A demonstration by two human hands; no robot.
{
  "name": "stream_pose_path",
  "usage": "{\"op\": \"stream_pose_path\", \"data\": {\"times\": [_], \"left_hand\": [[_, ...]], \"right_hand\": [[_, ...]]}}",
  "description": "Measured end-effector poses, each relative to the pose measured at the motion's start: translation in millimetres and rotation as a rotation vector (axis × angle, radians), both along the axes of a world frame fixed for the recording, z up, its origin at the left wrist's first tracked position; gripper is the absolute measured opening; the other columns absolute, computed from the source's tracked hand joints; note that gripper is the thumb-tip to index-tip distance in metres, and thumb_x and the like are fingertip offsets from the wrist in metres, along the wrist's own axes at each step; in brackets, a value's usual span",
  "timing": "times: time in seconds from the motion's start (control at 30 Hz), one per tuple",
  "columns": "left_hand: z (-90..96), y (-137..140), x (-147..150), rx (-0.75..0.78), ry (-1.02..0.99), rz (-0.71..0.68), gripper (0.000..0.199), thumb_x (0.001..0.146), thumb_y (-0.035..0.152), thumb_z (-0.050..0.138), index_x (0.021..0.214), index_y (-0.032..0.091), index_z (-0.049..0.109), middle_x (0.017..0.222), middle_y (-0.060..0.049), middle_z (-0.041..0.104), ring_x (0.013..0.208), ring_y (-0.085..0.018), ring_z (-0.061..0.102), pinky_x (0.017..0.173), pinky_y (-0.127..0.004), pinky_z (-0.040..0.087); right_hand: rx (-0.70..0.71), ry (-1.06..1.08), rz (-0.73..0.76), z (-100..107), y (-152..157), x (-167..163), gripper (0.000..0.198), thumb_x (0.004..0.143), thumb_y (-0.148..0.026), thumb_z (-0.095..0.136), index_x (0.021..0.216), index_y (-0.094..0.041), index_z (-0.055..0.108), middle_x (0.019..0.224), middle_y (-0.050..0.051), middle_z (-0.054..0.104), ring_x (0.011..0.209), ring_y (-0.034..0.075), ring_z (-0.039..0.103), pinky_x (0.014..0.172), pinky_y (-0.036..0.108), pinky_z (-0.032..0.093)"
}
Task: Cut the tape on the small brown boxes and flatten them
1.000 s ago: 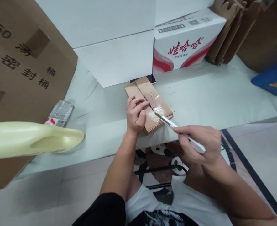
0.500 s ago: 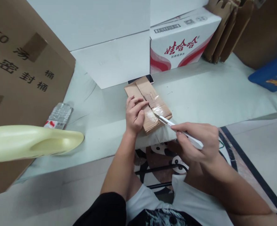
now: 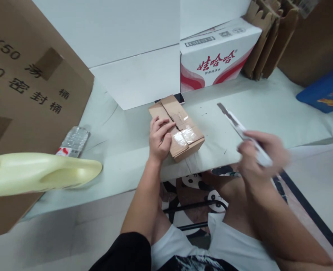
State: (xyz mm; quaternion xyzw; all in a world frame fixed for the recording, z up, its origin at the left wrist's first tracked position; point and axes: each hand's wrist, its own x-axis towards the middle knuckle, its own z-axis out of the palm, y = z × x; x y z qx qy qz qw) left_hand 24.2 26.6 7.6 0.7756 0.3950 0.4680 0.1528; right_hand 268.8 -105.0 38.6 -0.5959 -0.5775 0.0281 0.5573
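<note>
A small brown cardboard box [image 3: 193, 130] lies at a slant on the covered table, with shiny clear tape across its near end and a dark seam along its top. My left hand [image 3: 160, 139] rests on the box's left part, fingers apart and laid over the top, index finger beside the seam. To the right of the box, my right hand [image 3: 261, 154], blurred by motion, is closed around the white handle of a utility knife [image 3: 234, 120]. Its blade is out, points up and left, and stays apart from the box.
Behind the box lie a dark phone [image 3: 179, 98], white boards [image 3: 144, 82] and a white-and-red carton [image 3: 211, 67]. A large brown carton [image 3: 28, 124], a pale yellow curved object [image 3: 48, 171] and a clear wrapped packet [image 3: 75, 139] are at left. A blue container [image 3: 324, 92] stands at right.
My right hand has lifted the utility knife off the box's tape and moved right, with the blade now turned up. My left hand stays on the box.
</note>
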Motion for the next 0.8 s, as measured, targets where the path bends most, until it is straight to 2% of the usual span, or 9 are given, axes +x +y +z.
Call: {"op": "stream_pose_path", "data": {"times": [0.07,0.17,0.23,0.33,0.43,0.53,0.6,0.73,0.8], "left_hand": [[-0.2,6,-12,-0.051,-0.042,0.038,0.035,0.088,0.025,0.049,0.108,0.022,0.077,0.122,-0.008,0.066,0.138,-0.029,0.047,0.125,-0.054,0.027],[0.8,15,-33,-0.13,-0.132,0.11,0.031,0.084,0.026,0.055,0.106,0.022,0.076,0.126,-0.009,0.065,0.141,-0.031,0.045,0.126,-0.052,0.027],[1.7,18,-43,-0.171,-0.188,0.164,0.027,0.084,0.027,0.057,0.105,0.022,0.074,0.13,-0.009,0.062,0.142,-0.03,0.045,0.125,-0.05,0.027],[1.7,17,-45,-0.197,-0.217,0.23,0.028,0.085,0.032,0.061,0.11,0.022,0.066,0.14,-0.011,0.058,0.144,-0.031,0.043,0.124,-0.049,0.029],[-1.0,14,-38,-0.223,-0.211,0.243,0.043,0.083,0.044,0.068,0.118,0.021,0.059,0.146,-0.014,0.053,0.147,-0.032,0.039,0.124,-0.051,0.028],[-6.2,15,-35,-0.279,-0.246,0.244,0.06,0.078,0.058,0.072,0.122,0.022,0.054,0.152,-0.016,0.045,0.149,-0.033,0.035,0.125,-0.051,0.026],[-9.5,17,-35,-0.317,-0.264,0.222,0.069,0.073,0.065,0.074,0.123,0.022,0.052,0.155,-0.017,0.04,0.15,-0.034,0.034,0.125,-0.051,0.025],[-12.3,17,-30,-0.396,-0.218,0.137,0.085,0.067,0.071,0.077,0.132,0.025,0.049,0.159,-0.018,0.032,0.153,-0.039,0.027,0.115,-0.055,0.042],[-12.2,13,-23,-0.431,-0.183,0.132,0.092,0.065,0.073,0.076,0.138,0.026,0.047,0.162,-0.018,0.025,0.154,-0.042,0.023,0.105,-0.055,0.051]], "right_hand": [[-0.039,-0.092,-0.06,-30,29,4,0.027,0.094,-0.033,0.056,0.114,-0.021,0.07,0.1,0.009,0.074,0.089,0.025,0.071,0.08,0.04,0.058],[-0.352,-0.264,-0.034,-64,64,7,0.04,0.094,-0.033,0.053,0.127,-0.017,0.068,0.111,0.015,0.072,0.101,0.031,0.069,0.088,0.046,0.057],[-0.522,-0.329,-0.035,-75,74,8,0.046,0.09,-0.031,0.057,0.133,-0.017,0.066,0.125,0.02,0.066,0.113,0.036,0.064,0.094,0.052,0.054],[-0.608,-0.383,0.009,-78,74,5,0.039,0.088,-0.034,0.061,0.123,-0.021,0.074,0.146,0.02,0.053,0.138,0.043,0.045,0.108,0.063,0.042],[-0.625,-0.333,0.205,-78,77,-2,0.039,0.091,-0.039,0.059,0.125,-0.026,0.073,0.148,0.012,0.056,0.147,0.042,0.036,0.115,0.066,0.032],[-0.571,-0.208,0.386,-78,85,-9,0.058,0.092,-0.041,0.057,0.148,-0.026,0.055,0.152,0.009,0.054,0.151,0.039,0.033,0.12,0.064,0.029],[-0.493,-0.135,0.491,-77,90,-11,0.066,0.092,-0.042,0.057,0.154,-0.024,0.045,0.156,0.01,0.049,0.152,0.037,0.032,0.121,0.062,0.03],[-0.348,-0.022,0.682,-70,88,-14,0.059,0.095,-0.043,0.055,0.151,-0.029,0.047,0.153,0.011,0.051,0.143,0.03,0.047,0.118,0.056,0.039],[-0.295,0.034,0.7,-70,86,-15,0.052,0.096,-0.042,0.055,0.147,-0.03,0.05,0.146,0.01,0.056,0.137,0.028,0.053,0.116,0.054,0.042]]}}
